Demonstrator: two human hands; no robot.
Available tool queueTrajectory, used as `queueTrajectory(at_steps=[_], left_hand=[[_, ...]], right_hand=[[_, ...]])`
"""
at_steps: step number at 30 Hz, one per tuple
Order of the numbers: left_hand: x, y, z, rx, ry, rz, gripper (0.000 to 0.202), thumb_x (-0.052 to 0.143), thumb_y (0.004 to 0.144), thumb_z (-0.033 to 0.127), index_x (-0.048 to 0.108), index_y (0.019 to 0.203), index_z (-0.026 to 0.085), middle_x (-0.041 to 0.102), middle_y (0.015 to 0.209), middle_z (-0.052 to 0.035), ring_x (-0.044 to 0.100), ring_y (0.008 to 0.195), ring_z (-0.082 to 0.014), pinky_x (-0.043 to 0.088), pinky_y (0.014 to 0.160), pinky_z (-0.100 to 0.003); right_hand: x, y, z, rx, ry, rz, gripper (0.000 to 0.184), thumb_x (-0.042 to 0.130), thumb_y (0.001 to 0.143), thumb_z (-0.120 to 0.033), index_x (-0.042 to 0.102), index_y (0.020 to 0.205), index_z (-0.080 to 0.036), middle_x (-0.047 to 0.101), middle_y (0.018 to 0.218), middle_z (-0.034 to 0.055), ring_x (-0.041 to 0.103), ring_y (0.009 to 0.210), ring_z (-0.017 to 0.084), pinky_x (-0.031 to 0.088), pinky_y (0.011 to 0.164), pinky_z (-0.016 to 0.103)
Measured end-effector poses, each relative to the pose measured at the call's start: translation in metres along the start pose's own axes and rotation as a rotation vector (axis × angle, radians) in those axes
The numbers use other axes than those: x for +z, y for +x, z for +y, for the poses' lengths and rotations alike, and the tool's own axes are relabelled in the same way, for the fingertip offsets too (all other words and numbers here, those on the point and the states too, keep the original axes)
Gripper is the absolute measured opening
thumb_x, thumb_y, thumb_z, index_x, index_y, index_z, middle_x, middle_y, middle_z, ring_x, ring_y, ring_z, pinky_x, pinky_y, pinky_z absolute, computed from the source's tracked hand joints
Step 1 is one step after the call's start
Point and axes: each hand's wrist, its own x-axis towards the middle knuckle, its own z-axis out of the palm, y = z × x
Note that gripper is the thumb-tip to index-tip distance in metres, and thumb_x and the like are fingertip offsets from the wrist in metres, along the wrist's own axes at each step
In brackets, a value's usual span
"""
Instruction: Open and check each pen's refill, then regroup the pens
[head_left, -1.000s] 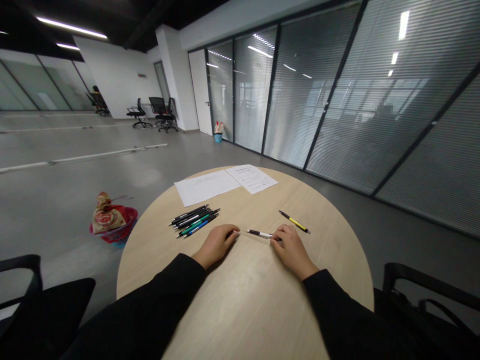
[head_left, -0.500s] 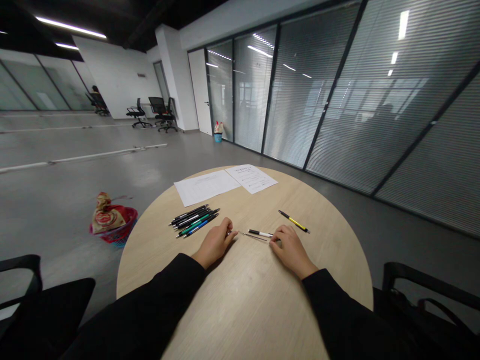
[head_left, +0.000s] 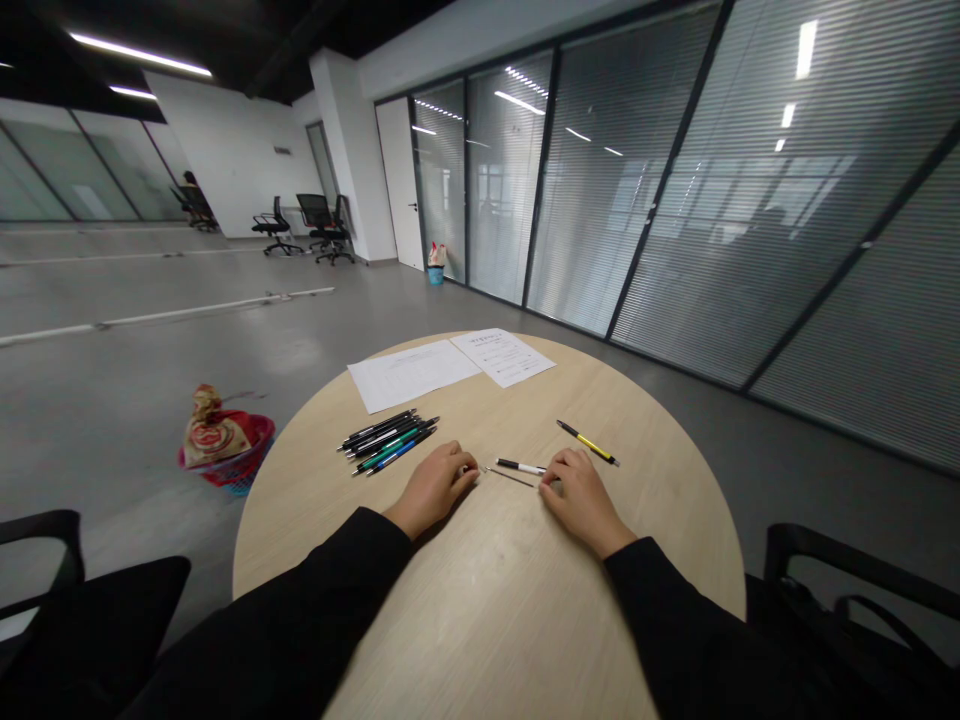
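My left hand (head_left: 435, 490) and my right hand (head_left: 583, 492) rest on a round light-wood table (head_left: 480, 600), fingers curled, facing each other. Between them lie a black-and-white pen barrel (head_left: 520, 467) and a thin pen refill (head_left: 510, 477), both on the tabletop. The barrel's end reaches my right fingertips, and the refill's tip lies just off my left fingertips. A small white bit shows at my left fingertips, mostly hidden. Farther left lies a bundle of several pens (head_left: 390, 443). A yellow-and-black pen (head_left: 587, 442) lies to the right, and two printed sheets (head_left: 457, 368) lie at the far side.
A red basket (head_left: 229, 462) holding a patterned bag stands on the grey floor left of the table. Black office chairs (head_left: 840, 600) flank me. Glass walls with blinds (head_left: 660, 180) run along the right, and a seated person (head_left: 193, 198) is far back.
The pen between my hands has come apart into a barrel and a thin refill lying side by side. My hands have drawn slightly apart.
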Motion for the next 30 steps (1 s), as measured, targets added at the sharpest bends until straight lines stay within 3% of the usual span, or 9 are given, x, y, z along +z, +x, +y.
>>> queueTrajectory(at_steps=[9,18,25,30], left_hand=[[0.006,0.001,-0.006,0.029,-0.05,-0.019,0.018,0.052,0.094,0.029,0.067,0.094,0.019,0.067,0.094,-0.0069,0.06,0.089,-0.0212,0.046,0.082,-0.032],[0.004,-0.001,-0.001,-0.044,-0.004,-0.049,0.009,0.058,0.087,0.026,0.061,0.094,0.02,0.067,0.089,-0.0046,0.06,0.082,-0.0208,0.044,0.073,-0.031],[0.003,-0.001,-0.006,-0.021,-0.026,-0.002,0.018,0.059,0.084,0.024,0.059,0.102,0.02,0.063,0.091,-0.0044,0.057,0.08,-0.0199,0.045,0.074,-0.032],[0.005,0.001,-0.014,-0.076,-0.03,0.095,0.016,0.049,0.083,0.016,0.057,0.098,0.018,0.062,0.091,-0.0056,0.057,0.081,-0.02,0.046,0.074,-0.032]], right_hand=[[-0.001,0.001,0.006,0.025,0.007,0.043,0.011,0.063,0.082,-0.016,0.063,0.072,-0.019,0.06,0.087,0.0063,0.051,0.091,0.023,0.042,0.086,0.038],[-0.001,0.001,0.006,0.025,-0.002,0.047,0.01,0.062,0.083,-0.017,0.064,0.074,-0.02,0.06,0.087,0.0061,0.052,0.091,0.023,0.041,0.085,0.036],[0.001,0.001,0.012,0.064,-0.013,0.069,0.011,0.059,0.086,-0.019,0.068,0.08,-0.02,0.063,0.088,0.0068,0.054,0.092,0.024,0.041,0.087,0.037],[0.002,0.001,0.02,0.103,-0.019,0.085,0.015,0.054,0.087,-0.015,0.067,0.082,-0.019,0.064,0.088,0.0072,0.056,0.093,0.024,0.043,0.088,0.036]])
